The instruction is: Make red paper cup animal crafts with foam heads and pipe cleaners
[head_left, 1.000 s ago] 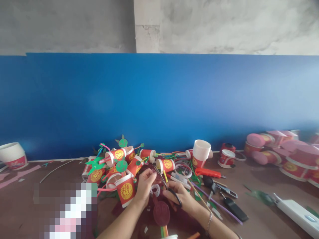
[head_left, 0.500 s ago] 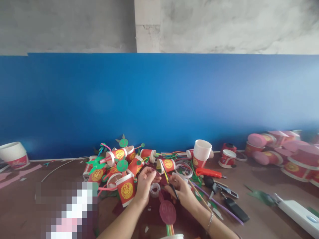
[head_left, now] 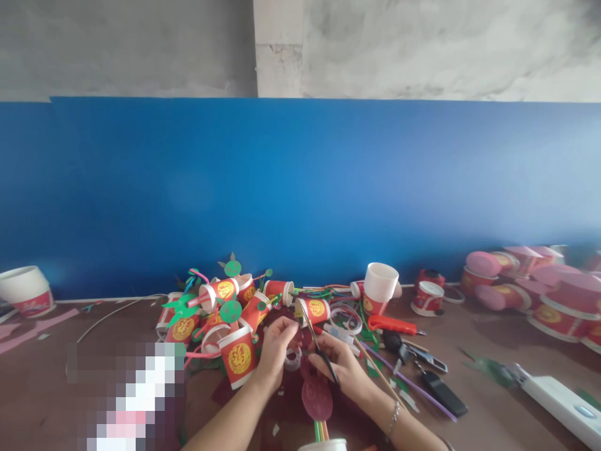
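My left hand [head_left: 277,351] is closed in a pinch, with a small dark red paper piece [head_left: 295,342] at its fingertips, partly hidden by the fingers. A pair of scissors [head_left: 323,358] with dark handles is in my right hand [head_left: 342,363], its blades pointing up and away. Just below the left fingertips lies a roll of clear tape [head_left: 292,359]. In front of me, a dark red round paper face [head_left: 317,399] tops several coloured straws [head_left: 322,431] that rise from a white-rimmed cup [head_left: 323,445].
Red paper cups [head_left: 237,357] with green cut-outs are heaped left of centre. To the right lie an orange-handled cutter [head_left: 393,324], a black key fob [head_left: 441,391], a purple straw [head_left: 425,396] and a white glue gun [head_left: 558,401]. A blue panel [head_left: 300,188] stands behind the table.
The scissors have turned slightly and the right hand has shifted a little. The dark red piece at my left fingertips now sits lower and shows less.
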The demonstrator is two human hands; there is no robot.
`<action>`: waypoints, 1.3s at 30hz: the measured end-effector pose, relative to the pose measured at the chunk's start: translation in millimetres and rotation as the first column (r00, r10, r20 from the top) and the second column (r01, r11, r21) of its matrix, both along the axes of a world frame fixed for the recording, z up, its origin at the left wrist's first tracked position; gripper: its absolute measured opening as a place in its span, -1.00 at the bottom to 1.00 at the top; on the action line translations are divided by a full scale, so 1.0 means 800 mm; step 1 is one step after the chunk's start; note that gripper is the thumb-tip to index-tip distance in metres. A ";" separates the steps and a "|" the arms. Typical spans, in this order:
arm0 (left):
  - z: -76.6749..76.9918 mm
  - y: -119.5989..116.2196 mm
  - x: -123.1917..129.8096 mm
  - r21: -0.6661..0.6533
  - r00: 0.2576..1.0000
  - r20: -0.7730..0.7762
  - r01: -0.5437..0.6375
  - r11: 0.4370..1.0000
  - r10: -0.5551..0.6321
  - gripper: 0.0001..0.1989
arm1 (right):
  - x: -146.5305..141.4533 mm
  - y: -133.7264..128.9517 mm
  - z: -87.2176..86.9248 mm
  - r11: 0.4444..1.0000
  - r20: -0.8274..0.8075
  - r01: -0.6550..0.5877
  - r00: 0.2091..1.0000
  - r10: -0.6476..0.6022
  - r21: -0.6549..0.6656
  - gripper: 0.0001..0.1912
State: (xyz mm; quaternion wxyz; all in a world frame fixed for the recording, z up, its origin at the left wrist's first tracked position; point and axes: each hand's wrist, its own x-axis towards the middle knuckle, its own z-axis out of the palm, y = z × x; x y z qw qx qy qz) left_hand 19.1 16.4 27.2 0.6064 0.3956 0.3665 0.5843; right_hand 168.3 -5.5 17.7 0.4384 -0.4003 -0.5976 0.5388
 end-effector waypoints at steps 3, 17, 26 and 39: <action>0.000 -0.002 0.003 -0.024 1.000 0.012 0.027 0.999 -0.027 -0.74 | -0.002 -0.002 0.001 0.999 -0.039 -0.047 0.998 0.048 0.011 -0.62; 0.001 -0.009 0.011 0.002 0.989 0.060 0.137 0.991 -0.137 -0.75 | -0.006 -0.003 0.001 0.998 -0.103 -0.059 0.993 0.060 0.020 -0.58; -0.001 -0.009 0.009 0.007 0.988 0.056 0.147 0.989 -0.147 -0.76 | -0.007 -0.003 0.003 0.998 -0.081 -0.052 0.995 0.055 0.031 -0.58; 0.005 -0.009 0.009 -0.013 0.988 0.053 0.144 0.989 -0.143 -0.70 | -0.003 -0.002 0.009 0.999 -0.014 -0.037 0.999 0.038 0.010 -0.55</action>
